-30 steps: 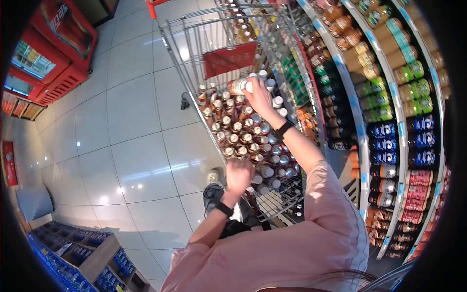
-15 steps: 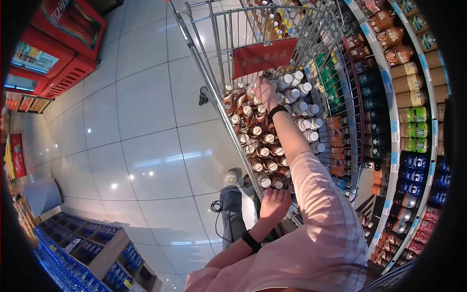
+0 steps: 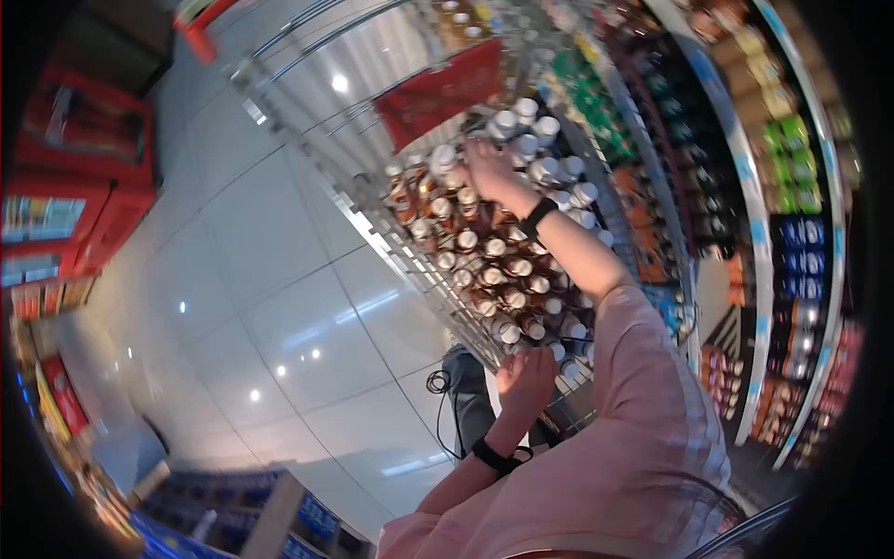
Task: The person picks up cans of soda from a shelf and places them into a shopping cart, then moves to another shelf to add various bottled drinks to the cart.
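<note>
My right hand (image 3: 495, 174) reaches into the shopping cart (image 3: 359, 219), its fingers curled against a pale bottle with a white cap (image 3: 444, 158). Blur hides part of that grip. Around it stand many brown-drink bottles with pale caps (image 3: 494, 247), packed upright in rows. To the right of the hand are more white-capped bottles (image 3: 545, 170). My left hand (image 3: 527, 377) is closed at the near end of the cart, apparently on its rim, just below the nearest bottles. Its fingertips are partly hidden.
A red panel (image 3: 442, 91) hangs on the cart's far end. Drink shelves (image 3: 759, 279) run along the right. At left stand red coolers (image 3: 74, 177) on the tiled floor (image 3: 279, 307). A blue-packed display (image 3: 251, 512) is at lower left. A cable (image 3: 438, 382) hangs by my leg.
The view has turned and shifted, so the cart appears more tilted and further left. My right hand remains among the bottles at the far end; my left hand stays at the near end.
</note>
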`<action>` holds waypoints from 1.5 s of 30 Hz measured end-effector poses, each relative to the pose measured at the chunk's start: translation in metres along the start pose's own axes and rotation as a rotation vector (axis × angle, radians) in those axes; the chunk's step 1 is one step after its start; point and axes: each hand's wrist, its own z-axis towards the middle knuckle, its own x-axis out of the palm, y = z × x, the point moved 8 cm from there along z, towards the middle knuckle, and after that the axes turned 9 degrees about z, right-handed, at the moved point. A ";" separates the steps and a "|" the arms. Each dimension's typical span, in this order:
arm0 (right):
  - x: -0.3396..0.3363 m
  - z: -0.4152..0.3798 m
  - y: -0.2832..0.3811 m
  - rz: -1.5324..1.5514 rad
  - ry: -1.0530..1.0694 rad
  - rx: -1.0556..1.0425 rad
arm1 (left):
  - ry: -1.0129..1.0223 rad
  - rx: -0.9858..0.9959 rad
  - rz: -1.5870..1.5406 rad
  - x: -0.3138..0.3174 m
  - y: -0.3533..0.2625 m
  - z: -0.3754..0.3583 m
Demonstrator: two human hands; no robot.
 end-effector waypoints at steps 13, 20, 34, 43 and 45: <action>-0.217 -0.448 -0.136 -0.166 -0.264 0.552 | -0.083 0.144 0.029 -0.003 -0.010 -0.005; -0.181 -0.584 -0.295 0.152 -0.759 0.778 | -0.018 0.253 0.043 0.002 0.000 -0.012; -0.282 -0.527 -0.495 -0.230 -1.147 0.873 | -0.350 0.147 0.218 -0.005 -0.013 -0.013; -0.325 -0.546 -0.651 -0.627 -0.668 0.789 | -0.210 0.112 0.123 0.002 -0.010 -0.010; -0.320 -0.539 -0.614 -0.745 -0.670 0.792 | -0.223 -0.004 0.076 0.001 -0.012 -0.010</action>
